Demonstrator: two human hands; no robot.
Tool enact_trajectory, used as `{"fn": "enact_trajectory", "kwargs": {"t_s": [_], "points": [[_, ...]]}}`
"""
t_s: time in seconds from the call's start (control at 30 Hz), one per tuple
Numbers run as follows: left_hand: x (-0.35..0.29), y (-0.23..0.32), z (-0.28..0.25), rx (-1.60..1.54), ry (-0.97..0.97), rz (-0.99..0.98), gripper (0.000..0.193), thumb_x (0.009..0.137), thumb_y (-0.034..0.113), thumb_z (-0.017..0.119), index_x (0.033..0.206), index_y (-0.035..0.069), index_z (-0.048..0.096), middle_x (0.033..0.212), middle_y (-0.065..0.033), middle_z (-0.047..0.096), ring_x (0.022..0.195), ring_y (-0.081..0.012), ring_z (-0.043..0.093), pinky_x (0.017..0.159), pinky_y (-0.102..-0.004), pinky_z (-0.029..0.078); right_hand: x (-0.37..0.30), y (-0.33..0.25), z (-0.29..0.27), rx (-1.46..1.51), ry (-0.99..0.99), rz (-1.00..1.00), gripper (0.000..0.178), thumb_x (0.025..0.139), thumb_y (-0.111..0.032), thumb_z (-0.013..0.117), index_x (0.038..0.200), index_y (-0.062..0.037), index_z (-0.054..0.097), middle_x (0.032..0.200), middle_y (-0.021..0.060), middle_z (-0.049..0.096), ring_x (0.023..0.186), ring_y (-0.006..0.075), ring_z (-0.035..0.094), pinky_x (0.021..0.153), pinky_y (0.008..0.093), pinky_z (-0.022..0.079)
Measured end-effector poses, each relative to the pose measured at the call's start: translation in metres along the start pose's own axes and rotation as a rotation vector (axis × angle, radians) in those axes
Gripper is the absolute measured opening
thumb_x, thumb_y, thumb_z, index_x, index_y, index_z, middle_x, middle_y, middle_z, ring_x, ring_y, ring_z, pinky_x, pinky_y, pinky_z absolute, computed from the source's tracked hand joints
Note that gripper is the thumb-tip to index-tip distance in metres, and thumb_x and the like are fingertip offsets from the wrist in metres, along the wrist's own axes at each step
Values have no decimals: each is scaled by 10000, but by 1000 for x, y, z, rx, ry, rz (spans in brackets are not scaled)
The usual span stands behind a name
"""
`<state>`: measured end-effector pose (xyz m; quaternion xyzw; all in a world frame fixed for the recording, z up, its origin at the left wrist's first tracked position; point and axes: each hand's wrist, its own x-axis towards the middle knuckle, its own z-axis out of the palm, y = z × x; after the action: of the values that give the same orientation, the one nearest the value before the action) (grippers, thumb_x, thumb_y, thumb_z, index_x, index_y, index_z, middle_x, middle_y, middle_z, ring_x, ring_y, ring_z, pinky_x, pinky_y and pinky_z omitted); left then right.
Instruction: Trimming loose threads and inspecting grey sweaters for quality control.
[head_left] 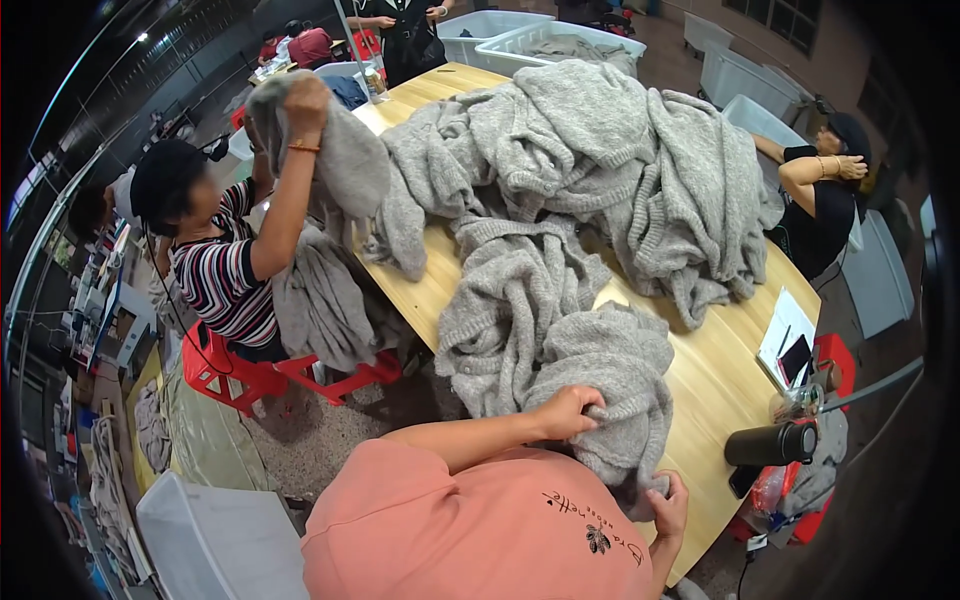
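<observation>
At the near edge of the table [712,385], left hand [568,412] and right hand [669,503] fingers both pinch a gray sweater [607,372], probably to stop it slumping.

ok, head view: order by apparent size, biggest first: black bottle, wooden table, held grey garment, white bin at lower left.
1. Wooden table
2. Held grey garment and white bin: too alike to rank, and the bin is partly hidden
3. Black bottle
</observation>
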<state>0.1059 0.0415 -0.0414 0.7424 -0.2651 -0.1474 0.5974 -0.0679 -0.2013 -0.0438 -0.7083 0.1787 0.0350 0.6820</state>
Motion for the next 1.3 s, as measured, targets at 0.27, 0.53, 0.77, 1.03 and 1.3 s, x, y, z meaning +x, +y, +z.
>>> {"fn": "enact_trajectory", "kwargs": {"t_s": [0.27, 0.53, 0.77, 1.03, 1.3], "points": [[-15, -6, -3, -373, -109, -369, 46, 730, 42, 639, 765, 34, 610, 646, 16, 551, 598, -43, 482, 551, -213, 403, -3, 16, 39, 82, -118, -151, 173, 687, 79, 539, 841, 27, 600, 844, 30, 594, 700, 89, 531, 611, 219, 426], [-16, 1, 2, -514, -177, -189, 79, 694, 12, 598, 771, 7, 614, 671, -21, 590, 630, -96, 529, 568, -257, 419, -5, -28, 56, -312, -75, -46, 199, 724, 15, 587, 923, 22, 592, 671, 60, 589, 620, 86, 515, 562, 227, 418], [-14, 42, 14, 32, -248, 159, 169, 576, 9, 530, 736, -21, 574, 708, -176, 565, 676, -335, 553, 605, -392, 436, 19, -56, 87, -271, -44, -411, 306, 671, 19, 584, 976, 15, 581, 735, 53, 598, 642, 88, 525, 565, 226, 417], [-29, 27, 31, 44, -168, 95, 134, 573, 55, 564, 682, -14, 528, 675, -183, 548, 667, -362, 541, 593, -414, 431, 9, -45, 84, -227, -60, -197, 107, 723, -31, 598, 818, 17, 601, 671, 94, 600, 565, 122, 540, 525, 265, 433], [-11, 12, 14, -122, -447, -164, 117, 657, 80, 659, 757, 27, 632, 619, -45, 579, 535, -71, 485, 481, -238, 399, 11, -48, 93, -322, 98, -396, 178, 710, -25, 613, 887, -16, 597, 730, 136, 602, 608, 238, 585, 558, 316, 451]]}}
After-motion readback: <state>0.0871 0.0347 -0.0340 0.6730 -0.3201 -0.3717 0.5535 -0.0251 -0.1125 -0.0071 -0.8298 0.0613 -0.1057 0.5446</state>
